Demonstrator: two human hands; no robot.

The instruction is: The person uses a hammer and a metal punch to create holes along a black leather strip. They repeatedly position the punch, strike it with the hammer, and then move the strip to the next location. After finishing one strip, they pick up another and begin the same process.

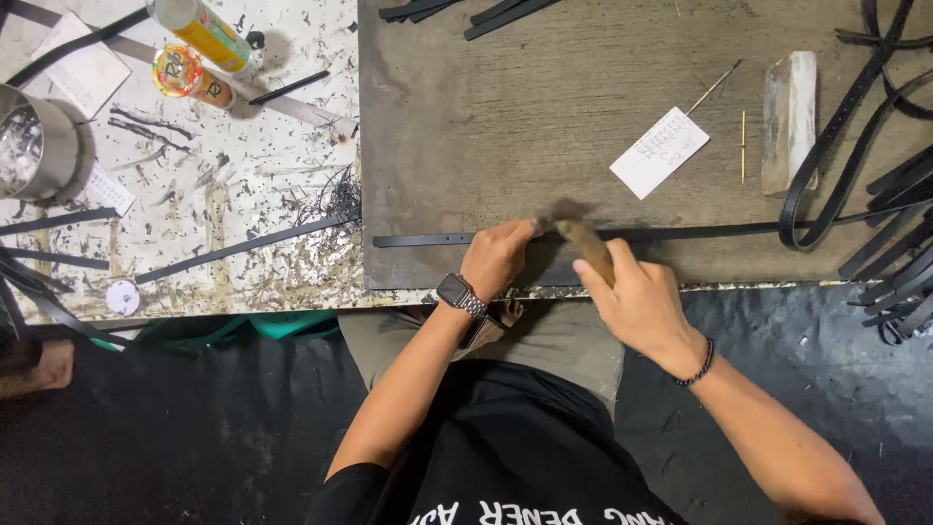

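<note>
We see the black strap (442, 238) lying flat along the near edge of the dark work board (544, 117), stretched from the board's left side towards the loops of straps (880, 194) at its right. The left hand (496, 258) presses down on the strap near the middle of the board's near edge, fingers curled onto it. Just to its right, the right hand (637, 297) is closed around a wooden-handled tool (588, 248), whose blurred head sits over the strap beside the left fingertips. Farther up the board lie a white paper slip (661, 151), thin sticks (743, 146) and a pale block (789, 117), well apart from the hands. Left of the board, on the speckled table (253, 165), stand a metal tin (34, 141) and two tubes (199, 49).
</note>
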